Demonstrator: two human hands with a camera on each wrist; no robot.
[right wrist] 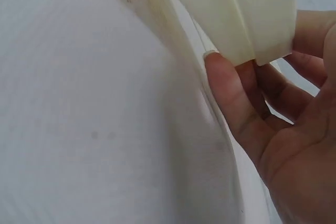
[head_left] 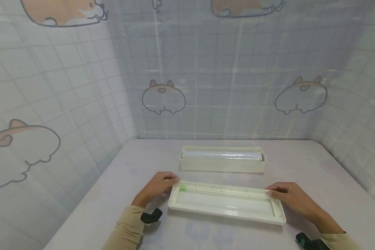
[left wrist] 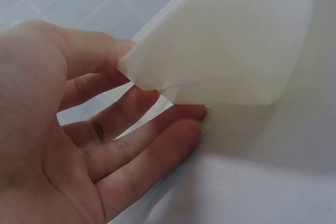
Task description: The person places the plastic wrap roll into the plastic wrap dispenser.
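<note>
A: How are the hands posed?

B: The left hand [head_left: 158, 183] and right hand [head_left: 293, 199] are brought in from opposite sides, with the lid [head_left: 225, 203] held between them. Its two far corners are pinched between thumbs and fingers — both grips are clamped on it.

A: And the lid's place?

B: It is held in front of the box [head_left: 222, 166], hollow side up, its right end angled nearer the viewer. A green mark [head_left: 182, 189] is seen at its left end.

A: What is hard to make out?

B: Some fingertips are hidden behind the lid, and the sleeves [head_left: 126, 227] are cut off below. Only part of the lid is shown in each wrist view. Whether its near edge is rested on the counter [head_left: 293, 159] cannot be told.

A: The surface and room?

B: The counter is pale and faintly patterned. Farther back, a shiny roll [head_left: 222, 155] is laid in the box. Three sides are enclosed by gridded walls [head_left: 206, 69], printed with cartoon dogs [head_left: 164, 99] — the topmost cut off.
</note>
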